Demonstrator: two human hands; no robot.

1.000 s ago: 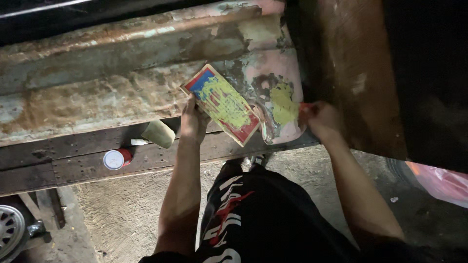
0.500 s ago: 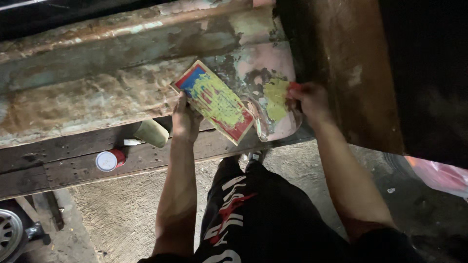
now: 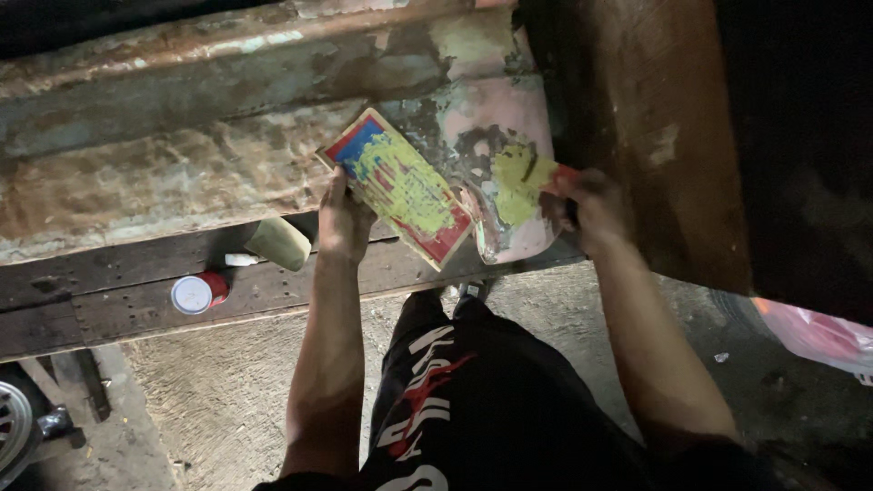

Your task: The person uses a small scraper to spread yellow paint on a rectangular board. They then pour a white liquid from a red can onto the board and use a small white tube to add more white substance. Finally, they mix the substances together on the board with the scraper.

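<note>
My left hand point(image 3: 342, 223) holds a flat rectangular board point(image 3: 398, 185), red and blue at the edges and smeared with yellow-green filler. It is tilted up against a rusty, patchy metal panel point(image 3: 182, 173). My right hand point(image 3: 591, 202) grips a small scraper with a reddish handle; its blade point(image 3: 527, 175), coated in yellow-green filler, presses on a pink and grey filled patch point(image 3: 509, 118) of the panel. My legs in black printed trousers are below.
A dark wooden beam point(image 3: 136, 291) runs under the panel. On it lie a red can with a white lid point(image 3: 195, 293) and a pale green tube-like container point(image 3: 277, 244). A dark rusty upright point(image 3: 637, 109) stands right. Concrete floor below; a wheel point(image 3: 14, 423) at lower left.
My right hand with the scraper has slid slightly up and right over the filled patch. The board in my left hand has stayed roughly in place. The view has drifted a little.
</note>
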